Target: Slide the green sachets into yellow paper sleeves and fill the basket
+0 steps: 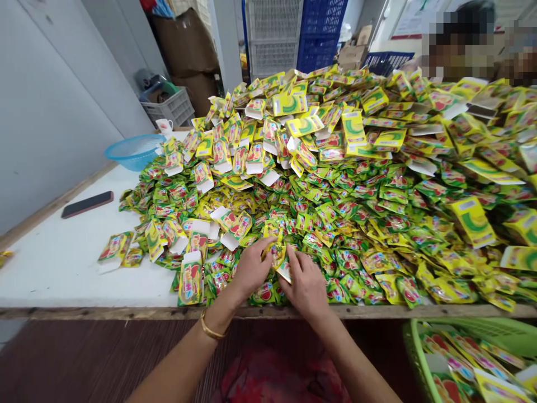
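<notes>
My left hand [252,267], with a gold bangle at its wrist, pinches a small yellow packet [276,253] near the table's front edge. Close beside it, my right hand [307,282] has its fingers round a small box [286,270] with a white flap, partly hidden by the hand. The packet lies at the box's upper end. Around both hands spreads a pile of small green packets [306,221] and yellow packets [380,261]. Left of my left hand, a yellow box [191,280] with a white flap lies on the pile.
Yellow boxes [289,104] are heaped at the back. A phone [88,204] and a blue basket [136,152] are on the white table [50,268] at left. Below the front edge at right is a green basket [413,347] of boxes. A person [461,45] is behind the heap.
</notes>
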The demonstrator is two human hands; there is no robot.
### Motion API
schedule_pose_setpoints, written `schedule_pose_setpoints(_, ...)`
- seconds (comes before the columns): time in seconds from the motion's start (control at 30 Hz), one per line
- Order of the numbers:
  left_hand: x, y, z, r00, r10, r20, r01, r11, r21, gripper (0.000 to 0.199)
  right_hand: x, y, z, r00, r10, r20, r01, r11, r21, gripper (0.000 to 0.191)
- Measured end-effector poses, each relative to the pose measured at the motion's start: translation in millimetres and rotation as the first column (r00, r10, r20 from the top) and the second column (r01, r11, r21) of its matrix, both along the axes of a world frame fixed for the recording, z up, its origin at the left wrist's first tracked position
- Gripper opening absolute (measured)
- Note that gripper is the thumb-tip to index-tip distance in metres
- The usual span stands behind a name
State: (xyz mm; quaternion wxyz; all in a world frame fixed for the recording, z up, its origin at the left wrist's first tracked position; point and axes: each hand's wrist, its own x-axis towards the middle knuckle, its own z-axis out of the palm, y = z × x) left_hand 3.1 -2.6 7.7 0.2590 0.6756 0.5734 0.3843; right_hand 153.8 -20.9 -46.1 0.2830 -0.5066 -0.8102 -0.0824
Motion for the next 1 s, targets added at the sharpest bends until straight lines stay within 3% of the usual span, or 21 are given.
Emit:
schedule_pose_setpoints(0.1,-3.4,0.2,8.9,0.979,-0.129,-0.159,0.126,0.992,-0.030,0.027,0.1,-0.6,-0.4,1.000,0.020,0.018,-0.020,1.000,-0.006,0.063)
schedule_pose_setpoints(0.17,-1.1,-0.4,11.0,0.963,-0.158,-0.219,0.148,0.987,-0.061,0.018,0.8,-1.1,0.4,1.000,0.019,0.001,-0.019,1.000,0.000,0.064)
schedule_pose_setpoints(0.27,4.0,-1.1,7.8,0.987,-0.073,-0.141,0.061,0.995,-0.083,0.015,2.0,-1.8,1.2,1.000,0.017,-0.022,-0.017,1.000,0.009,0.065)
schedule_pose_setpoints(0.33,5.2,-0.7,4.1,0.999,0.024,-0.047,-0.029,0.994,-0.104,0.026,2.5,-2.0,1.2,1.000,0.023,-0.010,-0.023,1.000,0.011,0.064)
schedule_pose_setpoints(0.43,1.9,0.8,2.2,0.997,0.068,-0.043,-0.075,0.983,-0.171,0.029,3.2,-1.8,1.1,0.999,0.033,-0.002,-0.033,0.999,0.013,0.063)
schedule_pose_setpoints(0.63,-6.0,4.9,12.3,0.972,-0.134,-0.191,0.087,0.968,-0.234,0.021,3.8,-4.0,5.3,0.996,0.082,0.029,-0.083,0.996,0.044,0.060)
schedule_pose_setpoints(0.83,-0.8,10.0,24.8,0.864,-0.258,-0.433,0.170,0.958,-0.232,0.023,4.6,-7.0,6.1,0.989,0.100,0.108,-0.109,0.990,0.088,0.057)
schedule_pose_setpoints(0.9,-3.0,13.0,30.0,0.867,-0.326,-0.376,0.234,0.934,-0.270,0.020,5.1,-6.6,5.3,0.992,0.094,0.086,-0.102,0.990,0.099,0.057)
schedule_pose_setpoints(1.0,-9.8,15.2,34.5,0.911,-0.386,-0.143,0.335,0.898,-0.287,0.018,4.7,-5.9,6.3,0.996,0.080,0.038,-0.083,0.992,0.100,0.059)
